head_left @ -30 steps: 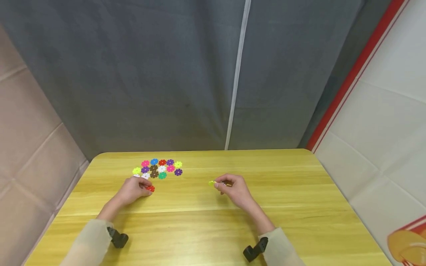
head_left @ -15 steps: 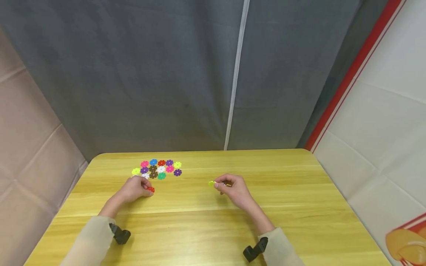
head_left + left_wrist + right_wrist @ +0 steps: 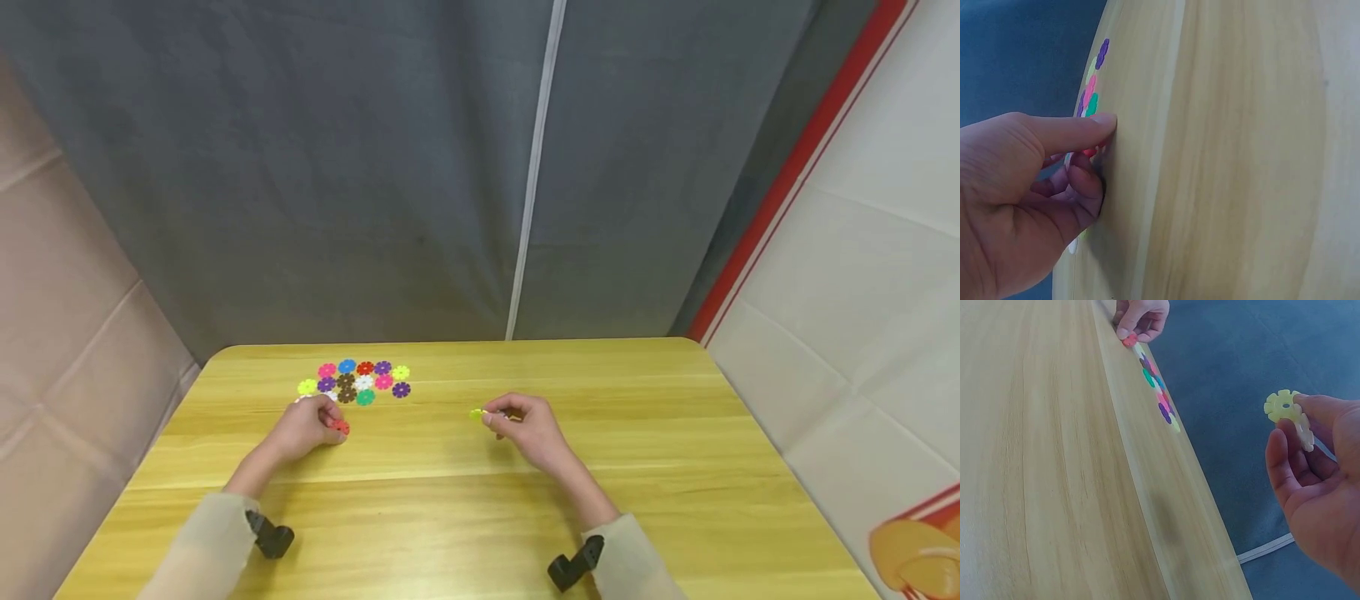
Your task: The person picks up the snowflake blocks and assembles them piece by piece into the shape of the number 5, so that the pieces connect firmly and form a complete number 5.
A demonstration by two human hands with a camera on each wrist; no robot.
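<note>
The red disc (image 3: pixel 341 427) sits pinched in my left hand (image 3: pixel 303 429) fingers against the table (image 3: pixel 465 500), just before the cluster of coloured discs (image 3: pixel 356 381). My right hand (image 3: pixel 528 429) fingers pinch yellow-green discs (image 3: pixel 1286 411) above the table, well apart.

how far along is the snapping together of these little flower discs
Early. Done: the right hand pinches a yellow disc with a paler one slotted against it. In hand: the left hand is picking a red disc off the table. Left: about a dozen loose discs lie flat, unjoined.
</note>
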